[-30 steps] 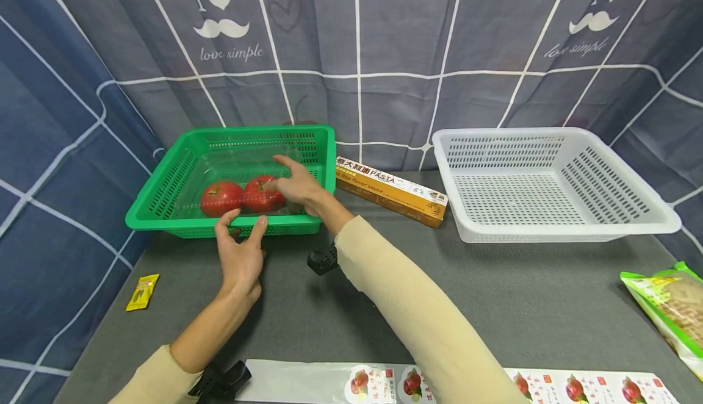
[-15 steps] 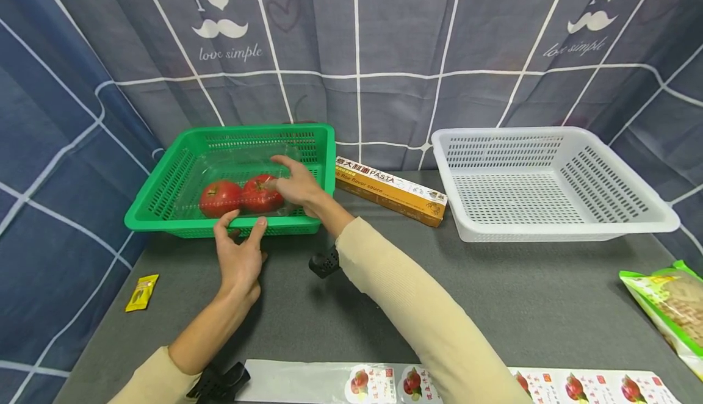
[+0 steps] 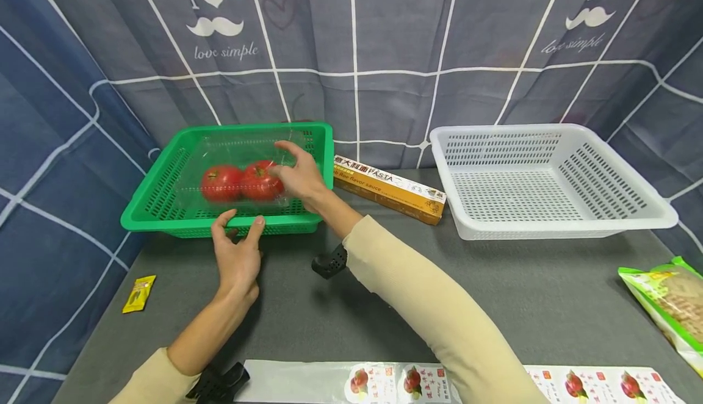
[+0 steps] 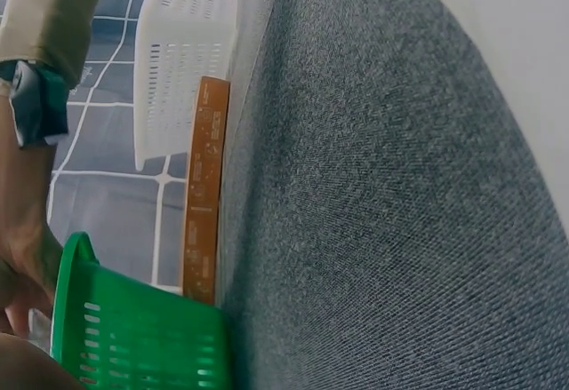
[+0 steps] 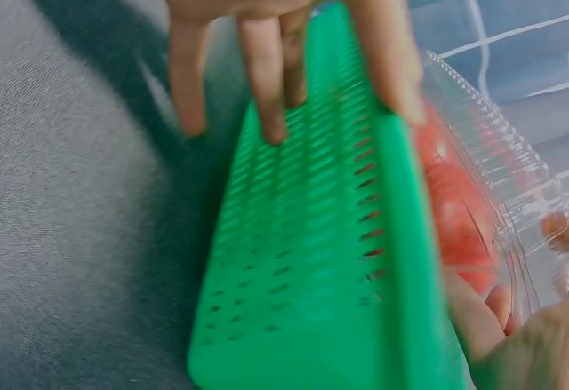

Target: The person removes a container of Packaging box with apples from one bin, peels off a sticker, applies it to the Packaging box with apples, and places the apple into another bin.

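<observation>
My left hand (image 3: 238, 263) holds the front rim of the green basket (image 3: 159, 226). In the right wrist view, its fingers (image 5: 263, 88) spread along the outside of the perforated wall. My right hand (image 3: 303, 179) reaches over the basket's right side and grips the right end of a clear plastic box (image 3: 241, 141). Two round red fruits (image 3: 221, 183) show through the plastic, side by side. From the right wrist, the box's ridged edge (image 5: 498, 115) appears beside the basket rim, with the right thumb and fingertips at the fruit end.
An orange pasta box (image 3: 390, 189) lies between the green basket and a white basket (image 3: 571, 231). A small yellow packet (image 3: 139, 294) is at left, a green-edged bag (image 3: 667, 306) at far right. A strip of printed labels (image 3: 307, 381) runs along the front.
The clear box with the red fruits has risen slightly inside the green basket, and my right hand has moved up with it. My left hand keeps its place on the rim.
</observation>
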The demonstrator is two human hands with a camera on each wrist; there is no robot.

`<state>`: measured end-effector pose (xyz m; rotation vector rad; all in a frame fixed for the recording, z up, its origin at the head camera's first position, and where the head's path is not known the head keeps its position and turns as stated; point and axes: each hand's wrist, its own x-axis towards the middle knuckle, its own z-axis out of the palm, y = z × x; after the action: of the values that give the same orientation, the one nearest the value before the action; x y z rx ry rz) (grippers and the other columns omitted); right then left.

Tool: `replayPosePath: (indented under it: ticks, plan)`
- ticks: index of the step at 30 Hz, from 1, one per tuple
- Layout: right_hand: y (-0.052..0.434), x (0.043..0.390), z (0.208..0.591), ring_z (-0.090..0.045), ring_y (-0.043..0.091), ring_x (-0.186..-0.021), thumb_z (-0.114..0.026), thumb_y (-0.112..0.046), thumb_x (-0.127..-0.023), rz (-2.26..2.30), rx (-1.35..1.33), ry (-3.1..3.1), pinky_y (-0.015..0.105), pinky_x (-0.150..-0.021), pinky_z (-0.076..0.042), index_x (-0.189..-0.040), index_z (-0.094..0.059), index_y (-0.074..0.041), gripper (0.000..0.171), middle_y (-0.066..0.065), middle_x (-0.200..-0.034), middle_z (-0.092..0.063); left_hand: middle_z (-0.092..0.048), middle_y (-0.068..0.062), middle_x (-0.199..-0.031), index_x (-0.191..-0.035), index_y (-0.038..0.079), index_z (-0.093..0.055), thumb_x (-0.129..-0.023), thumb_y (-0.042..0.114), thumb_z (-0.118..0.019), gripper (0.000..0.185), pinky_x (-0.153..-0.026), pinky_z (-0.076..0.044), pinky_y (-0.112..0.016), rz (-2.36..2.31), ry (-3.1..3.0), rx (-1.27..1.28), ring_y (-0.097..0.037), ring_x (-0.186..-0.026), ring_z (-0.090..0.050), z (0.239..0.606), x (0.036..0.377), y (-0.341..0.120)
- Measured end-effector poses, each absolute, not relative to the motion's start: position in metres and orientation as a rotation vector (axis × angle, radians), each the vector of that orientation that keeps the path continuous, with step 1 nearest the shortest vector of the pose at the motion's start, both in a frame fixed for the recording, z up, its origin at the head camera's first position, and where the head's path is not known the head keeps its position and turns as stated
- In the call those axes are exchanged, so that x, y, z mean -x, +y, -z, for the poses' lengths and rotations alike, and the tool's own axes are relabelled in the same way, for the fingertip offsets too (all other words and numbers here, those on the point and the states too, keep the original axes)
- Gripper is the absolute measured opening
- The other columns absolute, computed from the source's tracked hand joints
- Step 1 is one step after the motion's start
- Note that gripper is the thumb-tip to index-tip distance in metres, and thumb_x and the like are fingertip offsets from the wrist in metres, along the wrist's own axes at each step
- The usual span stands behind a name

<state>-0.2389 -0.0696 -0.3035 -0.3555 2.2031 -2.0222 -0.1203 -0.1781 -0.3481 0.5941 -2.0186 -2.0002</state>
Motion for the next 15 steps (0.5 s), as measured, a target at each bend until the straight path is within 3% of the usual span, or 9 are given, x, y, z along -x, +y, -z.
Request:
replayPosePath:
  ticks: [5,9,15]
  plan:
    - [-0.057,0.236,0.287,-0.059,0.023,-0.105,-0.063,-0.005,-0.093,2.133,0.302,2.075,0.034,-0.073,-0.054,-0.145,-0.050,-0.020,0.055,0.004,-0.148,-0.041,-0.023,-0.004,-0.127,-0.148,0.019,-0.025,-0.099,0.036,-0.059,0.062,-0.072,-0.041,-0.028,1.995,-2.018,-0.597,-0.020,-0.087,-0.040,0.349,0.120,-0.179]
    - [-0.046,0.234,0.275,-0.065,0.027,-0.093,-0.063,-0.005,-0.092,2.219,0.237,1.955,0.040,-0.070,-0.058,-0.143,-0.051,-0.022,0.055,0.010,-0.131,-0.050,-0.023,-0.004,-0.127,-0.148,0.019,-0.025,-0.099,0.036,-0.059,0.062,-0.076,-0.040,-0.030,1.988,-2.023,-0.599,-0.017,-0.088,-0.038,0.350,0.120,-0.179]
    - [-0.027,0.225,0.261,-0.057,0.018,-0.069,-0.063,-0.001,-0.091,2.261,0.213,1.927,0.044,-0.072,-0.057,-0.138,-0.055,-0.023,0.053,0.013,-0.109,-0.060,-0.023,-0.004,-0.126,-0.148,0.019,-0.025,-0.098,0.037,-0.059,0.063,-0.078,-0.039,-0.030,1.996,-2.013,-0.588,-0.017,-0.089,-0.038,0.350,0.121,-0.179]
